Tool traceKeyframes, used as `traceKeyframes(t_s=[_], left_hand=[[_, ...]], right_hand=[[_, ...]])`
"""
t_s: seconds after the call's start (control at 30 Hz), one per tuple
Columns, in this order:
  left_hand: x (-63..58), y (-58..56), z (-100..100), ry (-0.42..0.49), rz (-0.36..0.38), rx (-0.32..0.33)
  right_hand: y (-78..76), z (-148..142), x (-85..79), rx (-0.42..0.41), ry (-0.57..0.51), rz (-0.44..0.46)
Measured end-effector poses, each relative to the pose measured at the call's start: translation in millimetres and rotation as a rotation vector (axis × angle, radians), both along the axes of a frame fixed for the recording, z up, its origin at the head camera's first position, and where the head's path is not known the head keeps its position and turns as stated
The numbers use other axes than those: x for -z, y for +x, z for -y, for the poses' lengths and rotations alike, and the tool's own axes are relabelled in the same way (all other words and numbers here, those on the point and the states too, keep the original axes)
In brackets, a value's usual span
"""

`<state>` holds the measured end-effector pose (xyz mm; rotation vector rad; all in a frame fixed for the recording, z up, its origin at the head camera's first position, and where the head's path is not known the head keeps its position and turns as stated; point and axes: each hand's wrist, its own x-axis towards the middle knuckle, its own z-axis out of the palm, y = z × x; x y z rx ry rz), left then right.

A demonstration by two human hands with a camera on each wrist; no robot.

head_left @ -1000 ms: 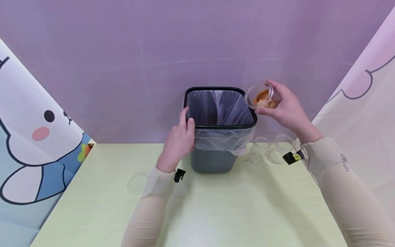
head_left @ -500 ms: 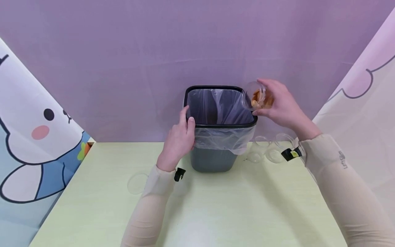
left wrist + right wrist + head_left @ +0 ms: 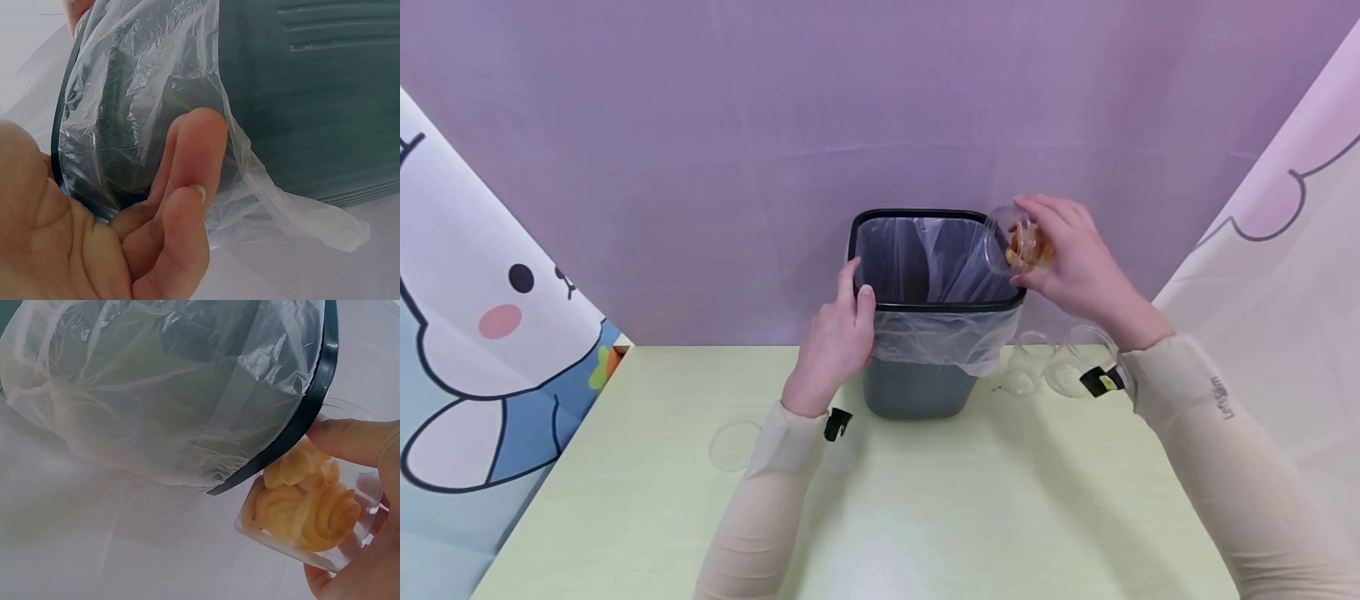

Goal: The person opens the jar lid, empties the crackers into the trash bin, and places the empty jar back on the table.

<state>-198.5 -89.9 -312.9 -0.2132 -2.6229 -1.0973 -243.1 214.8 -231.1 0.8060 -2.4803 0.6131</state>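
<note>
A grey trash bin (image 3: pixel 917 393) with a black rim (image 3: pixel 940 307) stands upright, lined with a clear plastic bag (image 3: pixel 940 337). My left hand (image 3: pixel 835 346) grips the bin's left side at the rim, thumb on top and fingers against the bagged outside wall. In my right hand (image 3: pixel 1086 267) is a clear plastic cup (image 3: pixel 997 242), tipped on its side with its mouth toward the bin. It overlaps the right rim in the head view. Several golden swirled cookies (image 3: pixel 325 519) lie inside the cup, and the right thumb (image 3: pixel 350 439) presses its wall.
Several clear plastic cups and lids (image 3: pixel 1066 377) sit on the table right of the bin. Another clear round lid (image 3: pixel 733 444) lies left of the left forearm. A purple curtain (image 3: pixel 730 167) hangs right behind the bin.
My right hand has moved left with the cup, bringing it over the bin's right rim and tilting it further. The left hand and the bin have stayed in place.
</note>
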Motion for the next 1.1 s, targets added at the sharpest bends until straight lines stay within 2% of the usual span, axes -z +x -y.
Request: traceKeyframes(t_s=[0.3,0.6,1.1], left_hand=[[0.9,-0.3,0.8,0.014,0.022,0.003],[3.0,-2.0,1.3,0.012,0.014,-0.001],[2.4,-1.3,-0.3,0.016,0.017,0.0]], right_hand=[[-0.5,3.6,5.3,-0.016,0.063,-0.09],[2.0,8.1,6.0,-0.026,0.112,-0.143],[-3.0,20.5,16.2,-0.102,0.223,-0.347]])
